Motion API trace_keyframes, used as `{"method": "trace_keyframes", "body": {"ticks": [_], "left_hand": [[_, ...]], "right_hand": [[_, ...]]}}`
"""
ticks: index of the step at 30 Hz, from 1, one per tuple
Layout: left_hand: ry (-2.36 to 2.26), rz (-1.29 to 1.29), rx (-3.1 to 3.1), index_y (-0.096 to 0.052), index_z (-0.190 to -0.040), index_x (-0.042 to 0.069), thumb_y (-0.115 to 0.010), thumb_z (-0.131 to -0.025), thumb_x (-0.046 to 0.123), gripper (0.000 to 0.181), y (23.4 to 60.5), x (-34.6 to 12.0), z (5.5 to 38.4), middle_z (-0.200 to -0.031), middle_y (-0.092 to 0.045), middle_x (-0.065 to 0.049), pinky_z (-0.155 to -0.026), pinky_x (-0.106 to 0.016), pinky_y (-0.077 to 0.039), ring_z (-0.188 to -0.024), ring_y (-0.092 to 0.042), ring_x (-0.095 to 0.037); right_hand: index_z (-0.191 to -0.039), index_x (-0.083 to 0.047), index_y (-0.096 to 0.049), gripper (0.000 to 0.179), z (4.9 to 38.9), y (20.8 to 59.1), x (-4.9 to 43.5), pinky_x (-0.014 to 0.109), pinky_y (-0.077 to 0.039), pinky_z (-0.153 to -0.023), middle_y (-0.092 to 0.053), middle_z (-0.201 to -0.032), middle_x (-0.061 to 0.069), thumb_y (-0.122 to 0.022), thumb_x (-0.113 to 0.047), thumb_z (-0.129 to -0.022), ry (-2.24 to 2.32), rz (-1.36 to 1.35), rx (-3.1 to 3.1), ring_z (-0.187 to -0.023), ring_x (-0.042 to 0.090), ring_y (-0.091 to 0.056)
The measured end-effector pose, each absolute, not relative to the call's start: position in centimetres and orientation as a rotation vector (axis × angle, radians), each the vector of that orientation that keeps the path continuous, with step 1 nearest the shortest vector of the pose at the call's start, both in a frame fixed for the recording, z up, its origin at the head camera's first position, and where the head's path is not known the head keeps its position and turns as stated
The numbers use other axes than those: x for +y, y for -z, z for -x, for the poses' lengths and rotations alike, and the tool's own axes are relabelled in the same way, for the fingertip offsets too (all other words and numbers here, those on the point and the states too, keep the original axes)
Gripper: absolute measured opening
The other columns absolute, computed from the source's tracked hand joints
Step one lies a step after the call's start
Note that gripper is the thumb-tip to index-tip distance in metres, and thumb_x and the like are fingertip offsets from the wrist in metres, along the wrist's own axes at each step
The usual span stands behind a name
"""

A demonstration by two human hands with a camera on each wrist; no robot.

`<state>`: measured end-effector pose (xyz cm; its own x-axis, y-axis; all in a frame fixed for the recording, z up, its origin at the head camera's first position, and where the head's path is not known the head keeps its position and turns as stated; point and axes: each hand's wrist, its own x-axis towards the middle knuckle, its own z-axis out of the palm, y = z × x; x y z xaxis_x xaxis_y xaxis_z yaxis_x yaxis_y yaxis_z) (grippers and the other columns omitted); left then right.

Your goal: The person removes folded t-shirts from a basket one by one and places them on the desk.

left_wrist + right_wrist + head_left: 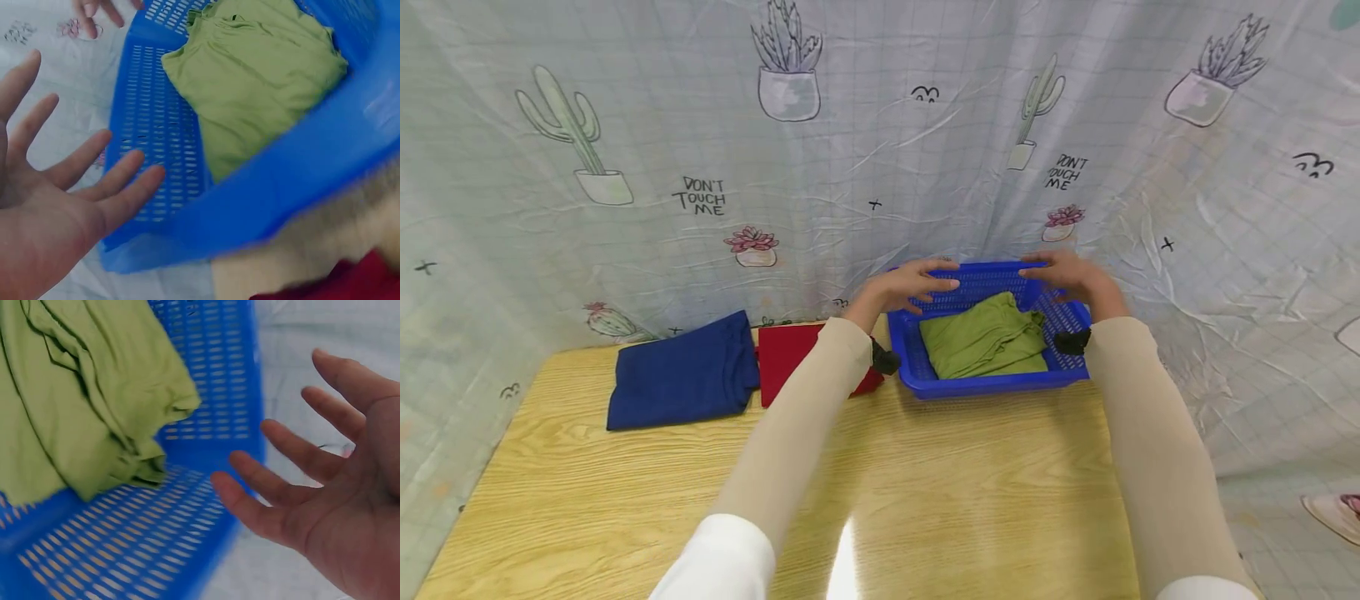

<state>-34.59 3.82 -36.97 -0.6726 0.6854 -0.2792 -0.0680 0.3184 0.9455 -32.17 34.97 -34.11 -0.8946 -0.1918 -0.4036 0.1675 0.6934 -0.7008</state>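
A folded green cloth lies inside a blue plastic basket with slotted walls. Over the basket's left end is my left hand, its fingers spread and holding nothing. My right hand hovers above the opposite end, also with spread fingers and nothing in them. In the left wrist view, the left fingers show in front of the basket wall, apart from the green cloth. The right wrist view has the right palm beside the rim, clear of the cloth.
Left of the basket, a red folded cloth lies on the wooden table, partly hidden by my left forearm. A dark blue folded cloth lies further left. Behind the table hangs a pale curtain printed with potted plants.
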Motion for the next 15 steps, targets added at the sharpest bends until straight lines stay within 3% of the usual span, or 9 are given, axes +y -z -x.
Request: {"method": "trace_keyframes", "body": {"ticks": [4, 9, 13, 15], "left_hand": [[-1.453, -0.414, 1.849, -0.037, -0.159, 0.028, -0.065, -0.101, 0.031, 0.065, 37.9, 4.9, 35.0, -0.171, -0.006, 0.003, -0.116, -0.068, -0.024, -0.15, -0.018, -0.05], [-1.404, -0.219, 1.801, -0.037, -0.159, 0.027, -0.069, -0.099, 0.028, 0.068, 38.8, 5.7, 35.5, -0.17, -0.015, -0.01, -0.114, -0.07, -0.025, -0.154, -0.014, -0.042], [-1.339, -0.07, 1.759, -0.036, -0.16, 0.024, -0.068, -0.1, 0.025, 0.068, 39.7, 6.4, 35.9, -0.171, -0.011, -0.008, -0.111, -0.072, -0.029, -0.155, -0.011, -0.039], [-1.307, -0.009, 1.734, -0.034, -0.161, 0.023, -0.067, -0.1, 0.024, 0.07, 40.1, 6.8, 35.9, -0.171, -0.006, -0.005, -0.111, -0.07, -0.031, -0.155, -0.009, -0.04]], "right_hand": [[-0.164, -0.008, -0.011, 0.068, 32.3, 36.0, 35.5, 0.07, -0.028, -0.112, 0.001, -0.166, 0.028, -0.045, -0.031, -0.11, 1.102, -0.049, 2.339, -0.147, 0.058, -0.01], [-0.164, -0.007, -0.012, 0.065, 31.8, 37.7, 35.3, 0.068, -0.019, -0.118, 0.013, -0.167, 0.024, -0.043, -0.026, -0.11, 1.195, -0.156, 2.174, -0.15, 0.054, 0.003], [-0.164, -0.006, -0.01, 0.062, 32.0, 38.6, 34.9, 0.062, -0.01, -0.122, 0.017, -0.165, 0.026, -0.04, -0.019, -0.111, 1.237, -0.196, 2.074, -0.15, 0.051, 0.011], [-0.164, -0.006, -0.009, 0.062, 32.4, 39.2, 34.7, 0.06, -0.011, -0.122, 0.017, -0.165, 0.027, -0.041, -0.018, -0.111, 1.201, -0.182, 2.085, -0.151, 0.05, 0.01]]}}
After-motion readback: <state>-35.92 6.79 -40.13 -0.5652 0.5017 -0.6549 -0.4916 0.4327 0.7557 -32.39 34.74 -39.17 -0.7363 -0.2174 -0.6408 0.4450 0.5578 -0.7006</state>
